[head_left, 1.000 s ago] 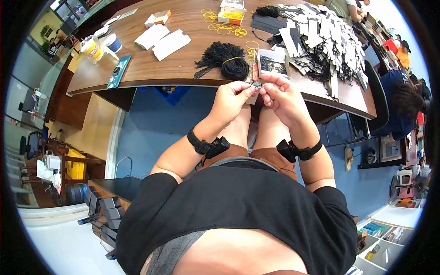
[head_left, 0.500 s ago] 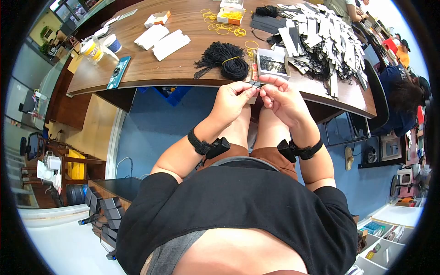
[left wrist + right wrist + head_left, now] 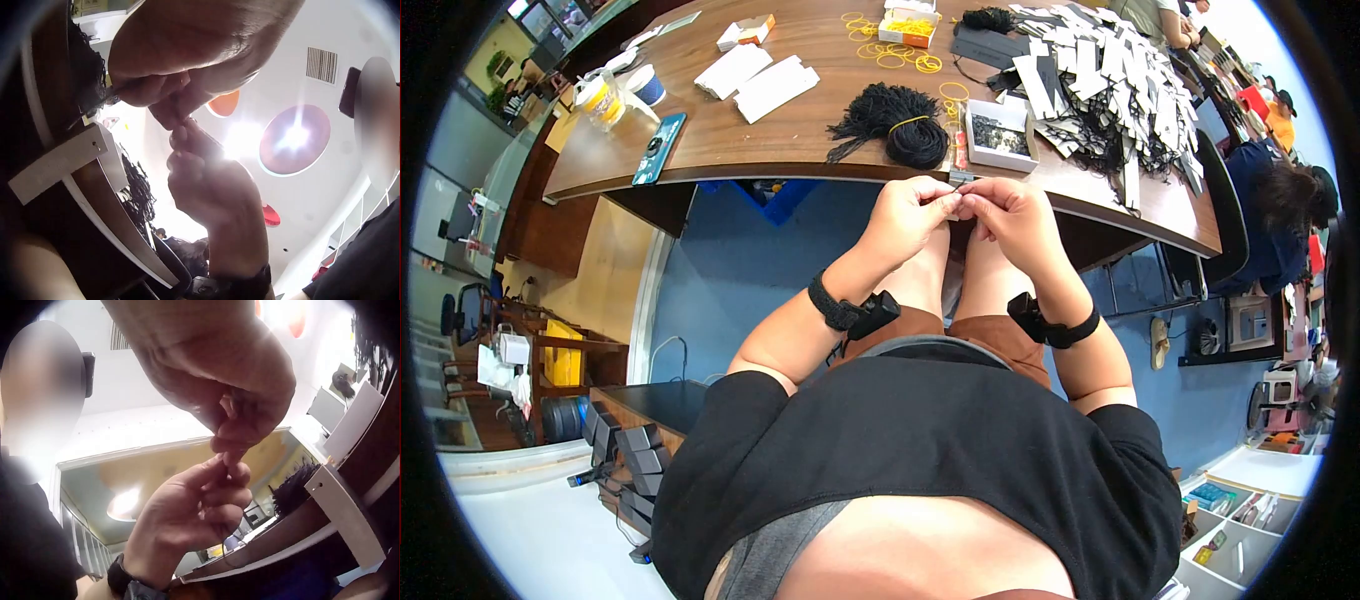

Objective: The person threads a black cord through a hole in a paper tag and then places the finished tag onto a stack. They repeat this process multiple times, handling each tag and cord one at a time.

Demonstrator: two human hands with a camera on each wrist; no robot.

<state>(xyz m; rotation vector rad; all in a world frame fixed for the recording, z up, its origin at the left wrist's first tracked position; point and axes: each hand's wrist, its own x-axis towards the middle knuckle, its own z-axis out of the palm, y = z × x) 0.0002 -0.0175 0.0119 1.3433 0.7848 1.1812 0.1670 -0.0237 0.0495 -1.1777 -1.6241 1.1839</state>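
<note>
At the table's front edge my left hand (image 3: 908,222) and right hand (image 3: 1020,218) meet fingertip to fingertip, both pinching a thin black cord (image 3: 961,187). A flat tag with a small hole hangs beside them, pale in the left wrist view (image 3: 59,165) and in the right wrist view (image 3: 349,519). In the right wrist view, a loop of cord (image 3: 225,550) dangles below my left hand (image 3: 181,519). The fingertips hide the exact spot where they grip the cord. A banded bundle of black cords (image 3: 915,140) lies just beyond the hands.
On the table (image 3: 800,150) are an open white box (image 3: 1000,137), yellow rubber bands (image 3: 895,52), a large pile of tags (image 3: 1100,90), white card stacks (image 3: 775,93), a phone (image 3: 658,149) and cups (image 3: 645,86). Another person (image 3: 1280,190) sits at the right.
My right hand's raised fingers have folded inward and its fingertips have moved closer against my left hand's. The head view has shifted slightly.
</note>
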